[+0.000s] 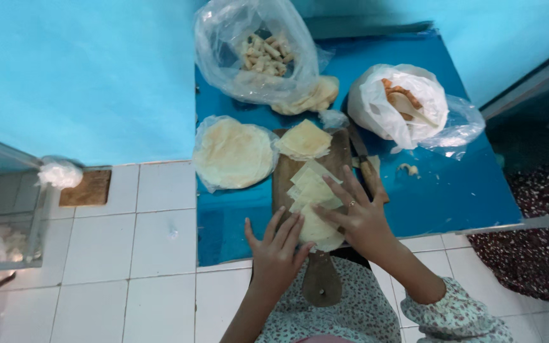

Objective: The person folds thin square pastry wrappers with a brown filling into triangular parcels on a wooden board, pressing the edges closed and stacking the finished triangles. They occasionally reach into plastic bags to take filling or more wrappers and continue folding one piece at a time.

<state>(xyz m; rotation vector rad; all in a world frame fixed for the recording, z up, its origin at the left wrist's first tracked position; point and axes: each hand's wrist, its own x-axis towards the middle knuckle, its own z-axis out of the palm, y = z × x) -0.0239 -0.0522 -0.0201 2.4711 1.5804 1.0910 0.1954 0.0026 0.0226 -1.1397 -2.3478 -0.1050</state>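
While a round stack of thin pastry sheets (pixel 233 152) lies in plastic at the left edge of the blue table (pixel 459 190), the left hand (pixel 277 251) rests flat, fingers spread, on the cut pastry pieces (pixel 312 200) fanned along the wooden cutting board (pixel 303 190) at the near edge. The right hand (pixel 357 216), open with a ring showing, presses those same pieces. A knife (pixel 366 165) lies just right of the board. At the far edge stand a clear bag of rolls (pixel 255 54) and a white bag with a wooden spoon (pixel 401 101)
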